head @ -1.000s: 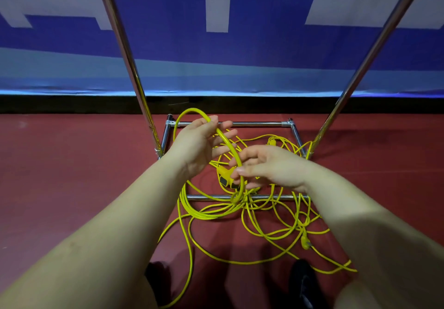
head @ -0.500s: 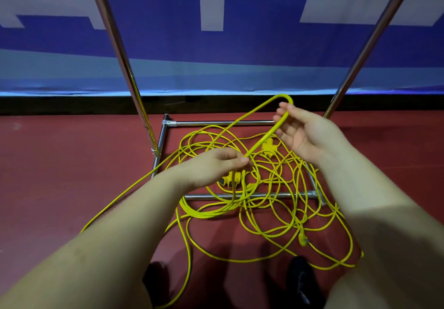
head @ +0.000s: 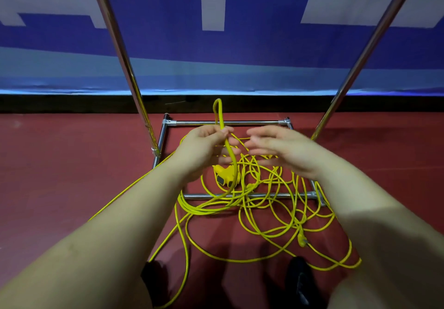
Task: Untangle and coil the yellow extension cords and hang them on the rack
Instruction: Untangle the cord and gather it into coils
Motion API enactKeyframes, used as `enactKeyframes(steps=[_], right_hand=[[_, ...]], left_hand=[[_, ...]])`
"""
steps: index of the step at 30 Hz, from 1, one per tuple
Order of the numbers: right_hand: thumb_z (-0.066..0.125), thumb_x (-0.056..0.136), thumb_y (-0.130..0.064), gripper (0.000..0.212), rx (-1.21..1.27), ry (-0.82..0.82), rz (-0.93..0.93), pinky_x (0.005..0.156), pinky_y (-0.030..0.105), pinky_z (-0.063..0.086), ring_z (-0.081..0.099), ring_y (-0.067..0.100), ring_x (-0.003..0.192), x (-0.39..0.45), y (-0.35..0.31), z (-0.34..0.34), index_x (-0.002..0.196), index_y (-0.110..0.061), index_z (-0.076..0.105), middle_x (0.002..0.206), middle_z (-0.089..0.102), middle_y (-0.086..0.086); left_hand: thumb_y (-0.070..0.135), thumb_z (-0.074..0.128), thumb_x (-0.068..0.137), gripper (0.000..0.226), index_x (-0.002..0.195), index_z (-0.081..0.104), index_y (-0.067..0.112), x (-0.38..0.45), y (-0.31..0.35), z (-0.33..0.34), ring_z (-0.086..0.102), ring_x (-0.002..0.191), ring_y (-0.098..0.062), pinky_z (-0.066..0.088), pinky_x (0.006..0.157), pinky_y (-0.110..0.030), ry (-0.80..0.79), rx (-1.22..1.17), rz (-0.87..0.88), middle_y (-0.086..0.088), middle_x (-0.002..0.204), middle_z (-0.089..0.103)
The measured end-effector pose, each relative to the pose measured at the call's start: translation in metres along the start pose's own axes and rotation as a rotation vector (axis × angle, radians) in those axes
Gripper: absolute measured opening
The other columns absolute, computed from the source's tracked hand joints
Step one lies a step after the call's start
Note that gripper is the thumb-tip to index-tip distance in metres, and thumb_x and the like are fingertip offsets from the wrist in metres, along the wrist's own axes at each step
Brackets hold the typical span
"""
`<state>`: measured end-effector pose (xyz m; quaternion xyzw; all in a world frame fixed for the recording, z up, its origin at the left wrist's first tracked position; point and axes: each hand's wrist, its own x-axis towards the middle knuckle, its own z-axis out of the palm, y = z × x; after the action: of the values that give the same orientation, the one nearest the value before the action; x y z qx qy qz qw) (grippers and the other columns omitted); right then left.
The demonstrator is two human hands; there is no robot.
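On the red floor (head: 60, 176) inside the base of the rack (head: 225, 123), we see the yellow cords (head: 262, 203) lying in a loose tangle that spills over the near bar toward our dark shoes (head: 299, 282). Half a second ago our right hand carried the raised loop up to the right; now our left hand (head: 204, 150) pinches that loop (head: 219, 116) between thumb and fingers, and our right hand (head: 283, 150) has let go, its grip released, fingers straight and blurred just beside the left. The loop stands nearly upright, its bend pointing up and away toward the blue wall banner (head: 216, 51), its long axis running down into the pile past a yellow socket block (head: 224, 176).
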<state>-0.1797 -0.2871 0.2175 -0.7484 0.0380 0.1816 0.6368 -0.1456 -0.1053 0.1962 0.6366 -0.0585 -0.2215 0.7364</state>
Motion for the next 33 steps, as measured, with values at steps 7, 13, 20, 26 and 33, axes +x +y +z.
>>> enactKeyframes(steps=[7, 13, 20, 26, 33], right_hand=[[0.057, 0.089, -0.009, 0.01, -0.052, -0.134, -0.064, 0.073, 0.024, 0.053, 0.066, 0.006, 0.068, 0.001, 0.003, 0.02, 0.084, -0.018, 0.057, 0.071, 0.064, -0.001], [0.065, 0.084, -0.016, 0.017, -0.099, -0.128, -0.071, 0.087, 0.034, 0.048, 0.066, 0.011, 0.091, 0.004, 0.005, 0.018, 0.096, -0.024, 0.056, 0.094, 0.07, -0.004], [0.051, 0.094, -0.011, 0.012, 0.005, -0.07, -0.067, 0.072, 0.032, 0.055, 0.069, 0.01, 0.072, 0.004, -0.003, 0.021, 0.09, -0.021, 0.056, 0.07, 0.069, -0.008], [0.043, 0.097, -0.014, 0.014, 0.655, 0.253, -0.128, 0.048, 0.023, 0.054, 0.068, 0.004, 0.061, 0.007, -0.018, -0.009, 0.086, -0.018, 0.051, 0.06, 0.066, -0.01], [0.051, 0.092, -0.025, 0.023, 0.541, 0.231, -0.075, 0.074, 0.032, 0.057, 0.066, 0.019, 0.092, 0.013, -0.01, -0.003, 0.111, -0.013, 0.053, 0.108, 0.064, 0.011]], left_hand=[[0.022, 0.039, 0.101, 0.021, 0.099, 0.059, 0.015, 0.006, 0.015, -0.004, 0.068, 0.062, -0.003, 0.054, 0.054, -0.016, 0.081, -0.312, 0.059, 0.008, 0.067, 0.071], [0.016, 0.043, 0.098, 0.015, 0.097, 0.058, 0.013, 0.005, 0.012, -0.005, 0.071, 0.069, -0.007, 0.057, 0.059, -0.021, 0.097, -0.429, 0.01, 0.005, 0.073, 0.073], [0.029, 0.039, 0.1, 0.025, 0.113, 0.055, 0.015, 0.006, 0.005, -0.006, 0.067, 0.095, -0.018, 0.056, 0.079, -0.03, -0.013, -0.251, -0.038, -0.006, 0.11, 0.066], [0.031, 0.049, 0.097, 0.017, 0.104, 0.062, 0.022, -0.004, -0.026, 0.001, 0.056, 0.099, -0.014, 0.042, 0.1, -0.042, -0.303, 0.549, -0.029, -0.001, 0.107, 0.064], [0.007, 0.038, 0.101, 0.021, 0.094, 0.054, 0.019, -0.003, -0.01, 0.005, 0.063, 0.073, -0.014, 0.053, 0.071, -0.029, -0.11, 0.31, 0.064, 0.0, 0.081, 0.062]])
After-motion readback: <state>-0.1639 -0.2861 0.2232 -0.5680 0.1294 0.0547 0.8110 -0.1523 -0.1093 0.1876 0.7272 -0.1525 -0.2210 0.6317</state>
